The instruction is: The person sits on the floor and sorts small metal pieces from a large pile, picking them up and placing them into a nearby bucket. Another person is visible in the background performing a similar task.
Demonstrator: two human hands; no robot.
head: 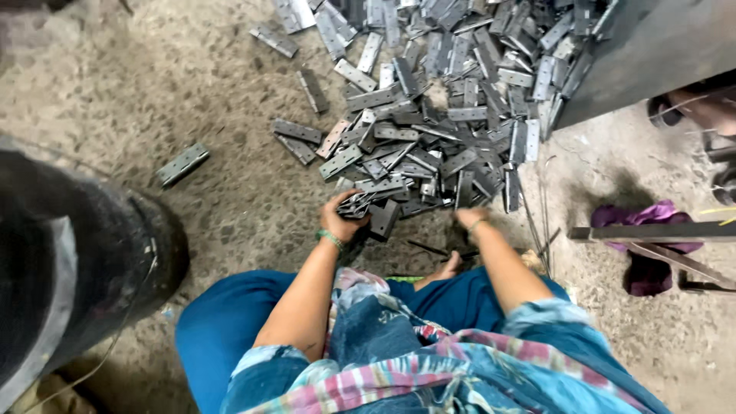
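Left hand (343, 218) gripped a stack of metal hinges (360, 205) at frame centre; right hand (471, 220), blurred, grip unclear, touched the hinge pile (445, 115).

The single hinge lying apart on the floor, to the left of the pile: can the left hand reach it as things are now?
Probably not directly: the left hand is full of hinges, and the lone hinge lies well off, though bare floor leaves the way free.

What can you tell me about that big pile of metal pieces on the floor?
The pile of metal hinges lies on the rough concrete floor in front of the seated person. It is made of many flat, grey, rectangular hinges with small screw holes, dull and a bit grimy, heaped every which way. A few strays lie apart at the left. The left hand grips a bunch at the pile's near edge; the right hand, blurred, reaches into it. A dark metal sheet overhangs its right side.
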